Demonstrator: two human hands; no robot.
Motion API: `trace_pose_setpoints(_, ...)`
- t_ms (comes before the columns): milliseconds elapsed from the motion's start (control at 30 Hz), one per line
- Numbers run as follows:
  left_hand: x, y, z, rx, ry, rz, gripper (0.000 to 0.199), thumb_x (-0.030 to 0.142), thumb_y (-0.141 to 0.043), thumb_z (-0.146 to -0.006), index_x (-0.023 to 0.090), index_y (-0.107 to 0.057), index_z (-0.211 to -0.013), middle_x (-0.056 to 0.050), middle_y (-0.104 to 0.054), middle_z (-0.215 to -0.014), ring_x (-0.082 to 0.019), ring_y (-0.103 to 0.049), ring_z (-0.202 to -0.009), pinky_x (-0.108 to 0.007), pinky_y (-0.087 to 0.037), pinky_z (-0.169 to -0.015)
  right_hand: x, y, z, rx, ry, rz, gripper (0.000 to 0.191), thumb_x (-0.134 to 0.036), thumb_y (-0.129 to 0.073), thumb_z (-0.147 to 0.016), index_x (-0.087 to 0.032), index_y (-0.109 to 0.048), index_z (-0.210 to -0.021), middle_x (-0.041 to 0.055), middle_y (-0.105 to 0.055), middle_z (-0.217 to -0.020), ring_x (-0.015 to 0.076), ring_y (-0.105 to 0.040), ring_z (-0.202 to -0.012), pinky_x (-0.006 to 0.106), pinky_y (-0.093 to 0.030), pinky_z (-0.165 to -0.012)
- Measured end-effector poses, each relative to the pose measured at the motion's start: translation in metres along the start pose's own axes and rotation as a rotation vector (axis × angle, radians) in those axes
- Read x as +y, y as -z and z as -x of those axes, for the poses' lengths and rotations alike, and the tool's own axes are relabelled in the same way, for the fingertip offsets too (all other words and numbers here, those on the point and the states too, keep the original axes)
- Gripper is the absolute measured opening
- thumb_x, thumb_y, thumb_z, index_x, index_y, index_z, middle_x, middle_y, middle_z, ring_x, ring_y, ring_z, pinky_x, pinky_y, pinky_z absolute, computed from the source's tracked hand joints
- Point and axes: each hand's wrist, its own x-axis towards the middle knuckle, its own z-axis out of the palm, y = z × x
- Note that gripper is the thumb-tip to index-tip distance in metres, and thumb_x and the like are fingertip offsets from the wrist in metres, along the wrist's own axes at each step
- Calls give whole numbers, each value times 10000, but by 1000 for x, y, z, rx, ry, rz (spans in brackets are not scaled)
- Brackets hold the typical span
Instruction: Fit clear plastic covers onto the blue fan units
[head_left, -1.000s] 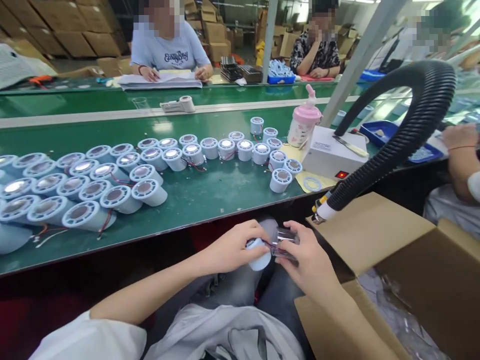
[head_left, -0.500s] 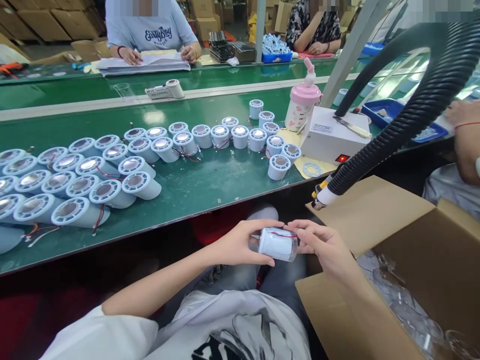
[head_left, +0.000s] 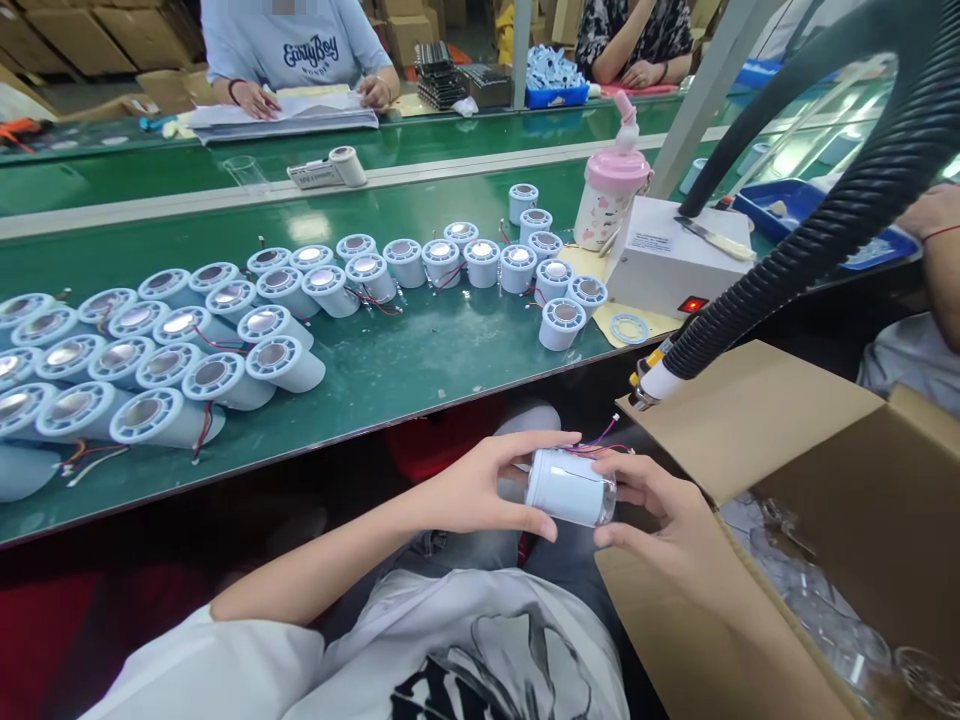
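Between both hands, over my lap, lies a light-blue cylinder on its side, with a clear plastic cup around its right part. My left hand grips its left end, thumb below and fingers above. At the right end, my right hand has its fingers on the upper side and its thumb by the lower rim of the cup. Thin red and dark wires with small white connectors stick out above the cylinder, near the fingertips. Several similar blue cylinders stand in rows on the green table.
An open cardboard box with clear plastic cups is at my right. A black ribbed hose arches above it from a white machine. A pink-lidded cup stands beside the machine. Co-workers sit across the table and at right.
The wires now stick out above the cylinder, where before they lay along it. My right hand has gone from pinching at the wires to holding the cup's right end.
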Motion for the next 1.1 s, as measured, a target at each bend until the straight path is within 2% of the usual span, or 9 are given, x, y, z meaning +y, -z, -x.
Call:
trace_pose_setpoints(100, 2, -1, 1, -2, -39, -20, 756, 253, -816, -651, 254, -508, -1342, -100, -555, -1341, -278, -553, -1200, -406, -453, -1024, -4, 0, 0, -12, -36, -101, 397, -280, -743, -790, -277, -573, -1149, 57, -588, -1250, 258, -583, -1124, 380, -546, -900)
trace_pose_setpoints(300, 2, 0, 2, -7, -86, -77, 768, 255, -823, -646, 273, -505, -1345, -99, -541, -1360, -281, -528, -1234, -406, -456, -1028, -7, -1, 0, -26, -156, -247, 414, -324, -740, -797, -257, -542, -1155, 71, -614, -1173, 215, -616, -1006, 319, -547, -810)
trace_pose_setpoints(467, 2, -1, 2, -11, -112, -100, 761, 240, -815, -659, 281, -499, -1350, -92, -539, -1362, -273, -523, -1240, -390, -461, -1024, -8, -2, 0, -37, -191, -325, 409, -361, -717, -812, -242, -524, -1153, 72, -620, -1143, 200, -617, -980, 283, -539, -773)
trace_pose_setpoints(633, 3, -1, 3, -15, -122, -121, 739, 257, -802, -675, 281, -501, -1349, -95, -540, -1361, -283, -515, -1245, -397, -456, -1025, -6, -5, -2, -13, -266, -392, 388, -398, -700, -814, -218, -518, -1106, 47, -650, -972, 152, -632, -763, 257, -559, -632)
trace_pose_setpoints(800, 2, 0, 3, -18, -124, -137, 733, 257, -801, -676, 279, -505, -1347, -96, -530, -1367, -285, -493, -1265, -396, -456, -1028, 1, -5, -4, -23, -329, -441, 404, -506, -640, -836, -203, -497, -1061, 9, -642, -807, 157, -663, -656, 287, -582, -603)
trace_pose_setpoints(1100, 3, 0, 3, -30, -126, -135, 729, 217, -797, -679, 283, -506, -1345, -86, -522, -1379, -280, -475, -1283, -369, -452, -1029, -3, -14, -9, -69, -459, -571, 550, -708, -535, -798, -173, -500, -923, 10, -661, -600, 126, -635, -465, 160, -486, -407)
